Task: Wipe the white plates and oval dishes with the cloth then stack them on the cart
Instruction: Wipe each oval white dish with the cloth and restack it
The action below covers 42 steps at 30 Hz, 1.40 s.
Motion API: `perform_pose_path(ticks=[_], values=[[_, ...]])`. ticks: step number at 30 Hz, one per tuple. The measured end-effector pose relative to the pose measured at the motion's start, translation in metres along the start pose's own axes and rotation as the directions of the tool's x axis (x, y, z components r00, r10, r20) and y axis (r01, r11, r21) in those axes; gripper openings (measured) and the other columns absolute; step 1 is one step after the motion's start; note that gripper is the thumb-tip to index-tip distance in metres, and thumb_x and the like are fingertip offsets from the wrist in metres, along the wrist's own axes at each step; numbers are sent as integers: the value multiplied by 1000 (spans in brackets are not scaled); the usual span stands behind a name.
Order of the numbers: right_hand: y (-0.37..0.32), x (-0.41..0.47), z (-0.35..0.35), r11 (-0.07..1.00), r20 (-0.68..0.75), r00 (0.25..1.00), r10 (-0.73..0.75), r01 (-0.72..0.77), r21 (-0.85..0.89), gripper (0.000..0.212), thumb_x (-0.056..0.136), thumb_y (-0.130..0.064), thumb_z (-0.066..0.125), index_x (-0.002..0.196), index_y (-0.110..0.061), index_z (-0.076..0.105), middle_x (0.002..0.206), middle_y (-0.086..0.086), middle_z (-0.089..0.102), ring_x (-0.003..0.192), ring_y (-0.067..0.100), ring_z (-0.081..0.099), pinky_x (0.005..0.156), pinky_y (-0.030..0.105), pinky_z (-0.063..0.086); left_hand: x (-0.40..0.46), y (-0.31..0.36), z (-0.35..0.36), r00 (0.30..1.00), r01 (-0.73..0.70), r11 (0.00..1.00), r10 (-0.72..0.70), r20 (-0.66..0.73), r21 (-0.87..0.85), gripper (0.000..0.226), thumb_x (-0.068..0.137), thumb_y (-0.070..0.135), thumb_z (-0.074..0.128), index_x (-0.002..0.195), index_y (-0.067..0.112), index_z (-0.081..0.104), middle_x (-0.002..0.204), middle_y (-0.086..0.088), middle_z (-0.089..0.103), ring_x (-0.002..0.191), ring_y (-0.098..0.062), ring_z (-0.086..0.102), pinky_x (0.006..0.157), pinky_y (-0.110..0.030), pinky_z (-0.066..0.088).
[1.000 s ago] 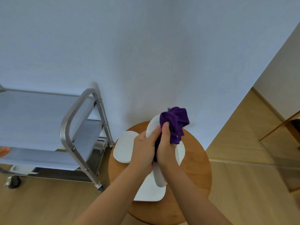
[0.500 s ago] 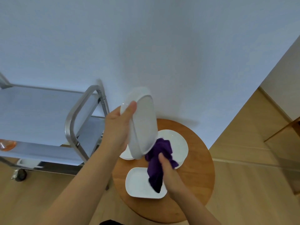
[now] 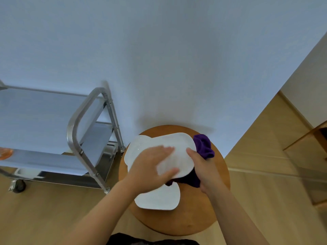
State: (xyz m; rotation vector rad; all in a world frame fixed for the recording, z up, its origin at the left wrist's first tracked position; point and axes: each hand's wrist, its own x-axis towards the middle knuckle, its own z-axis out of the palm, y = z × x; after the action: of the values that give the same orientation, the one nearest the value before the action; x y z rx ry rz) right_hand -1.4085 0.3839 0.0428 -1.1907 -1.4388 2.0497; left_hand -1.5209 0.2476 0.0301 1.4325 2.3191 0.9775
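I hold a white oval dish point(image 3: 178, 149) level above the round wooden table point(image 3: 203, 209). My left hand point(image 3: 150, 168) lies across its top at the left end, fingers stretched out. My right hand point(image 3: 203, 167) grips the purple cloth point(image 3: 203, 147) against the dish's right edge and underside, thumb on the rim. Part of the cloth hangs dark under the dish. A white rounded-rectangular plate point(image 3: 159, 200) lies on the table below my hands. Another white dish point(image 3: 134, 149) lies at the table's left side, half covered.
The steel cart point(image 3: 83, 124) stands left of the table against the white wall, with its handle frame nearest the table. An orange object point(image 3: 5, 152) sits on the cart's shelf at the far left. Wooden furniture point(image 3: 316, 135) stands at the right edge.
The dish has swung from upright at the left down to level over the table. My left hand now lies on top of it. My right hand has brought the cloth under its right end.
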Motion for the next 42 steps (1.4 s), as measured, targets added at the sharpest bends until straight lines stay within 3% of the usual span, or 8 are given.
perform_pose_path(ticks=[3, 5, 8, 13, 18, 24, 32, 42], values=[[7, 6, -12, 1000, -45, 999, 20, -20, 3, 14, 87, -29, 66, 98, -29, 56, 97, 5, 67, 89, 25, 65, 65, 38, 57, 0, -28, -13, 914, 355, 934, -336, -229, 47, 60, 90, 49, 53, 141, 21, 40, 140, -1, 49, 127, -21, 44, 106, -38, 34], [16, 9, -17, 998, -66, 996, 57, -58, -4, 20, 87, -29, 66, 104, -23, 56, 97, 8, 67, 89, 28, 65, 66, 40, 58, 1, -45, -20, 741, 660, 731, -672, -11, -173, 46, 94, 31, 54, 134, 11, 44, 124, -8, 57, 103, -22, 55, 90, -38, 48], [31, 13, -19, 997, -102, 993, 66, -70, -44, 15, 88, -28, 65, 98, -23, 56, 94, 8, 66, 87, 26, 64, 70, 40, 58, -7, -63, -15, 588, 777, 420, -749, 304, -468, 22, 96, 23, 52, 113, 10, 57, 105, -10, 63, 88, -23, 61, 75, -36, 54], [56, 21, -24, 940, -200, 971, -129, 56, -336, 17, 89, -25, 63, 78, -14, 59, 76, 10, 63, 76, 26, 61, 70, 38, 51, -20, -90, 16, 613, 728, 423, -754, 236, -540, 11, 97, 21, 50, 98, 17, 61, 98, -6, 65, 77, -18, 62, 58, -27, 53], [92, 27, -35, 879, -291, 939, -183, 24, -477, 26, 91, -19, 60, 69, -6, 57, 62, 8, 57, 60, 22, 54, 55, 31, 42, -25, -121, 55, 508, 798, 341, -824, 251, -497, 9, 97, 20, 50, 97, 18, 58, 105, -7, 62, 100, -26, 61, 78, -39, 55], [127, 38, -35, 844, -379, 907, -185, -51, -534, 38, 90, -15, 60, 55, -14, 43, 52, 1, 46, 51, 14, 44, 53, 29, 35, -28, -161, 102, 444, 864, 346, -866, 229, -366, 10, 97, 17, 51, 96, 13, 60, 99, -9, 61, 95, -28, 60, 83, -44, 56], [150, 44, -36, 800, -409, 896, -175, -113, -590, 36, 88, -12, 62, 59, -19, 43, 55, -3, 47, 53, 9, 45, 47, 8, 35, -11, -204, 140, 552, 828, 560, -808, 206, -25, 19, 96, 18, 51, 96, 8, 66, 94, -13, 66, 80, -22, 56, 68, -32, 45], [137, 49, -30, 873, -401, 902, -162, -58, -484, 26, 85, -6, 63, 68, -18, 48, 65, -2, 50, 58, 6, 48, 54, 14, 40, 7, -224, 161, 519, 737, 580, -814, 260, 346, 28, 101, 20, 42, 114, 1, 58, 119, -16, 54, 104, -28, 57, 86, -36, 49]])
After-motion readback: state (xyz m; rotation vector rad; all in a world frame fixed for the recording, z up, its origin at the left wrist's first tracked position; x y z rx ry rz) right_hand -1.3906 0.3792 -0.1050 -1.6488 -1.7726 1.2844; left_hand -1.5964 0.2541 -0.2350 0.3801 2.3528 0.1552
